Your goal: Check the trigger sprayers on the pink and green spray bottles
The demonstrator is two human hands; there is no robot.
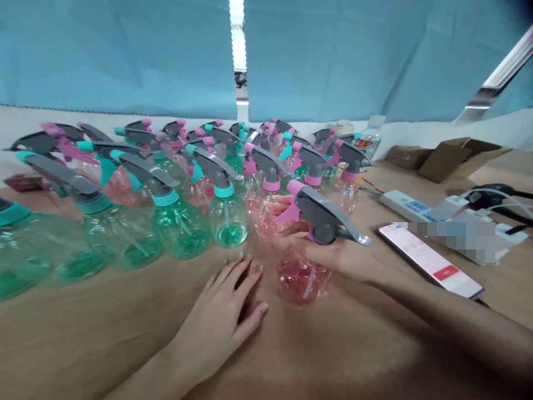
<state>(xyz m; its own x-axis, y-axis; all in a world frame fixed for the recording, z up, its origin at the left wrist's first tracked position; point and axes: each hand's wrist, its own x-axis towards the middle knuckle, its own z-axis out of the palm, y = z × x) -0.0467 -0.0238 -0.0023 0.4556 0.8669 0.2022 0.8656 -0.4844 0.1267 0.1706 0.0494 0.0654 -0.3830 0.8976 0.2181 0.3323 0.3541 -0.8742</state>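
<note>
Pink spray btl. (306, 280) sits in front of other spray btls. (181, 225), just R of L hand (229, 303); R hand (333, 256) curls round its neck, gripping; L hand lies palm-down on tabletop (353, 350), fingers loosely spread, w/ nothing held.

A blue sheet (125, 61) hangs behind the brown table (62, 344)
</note>
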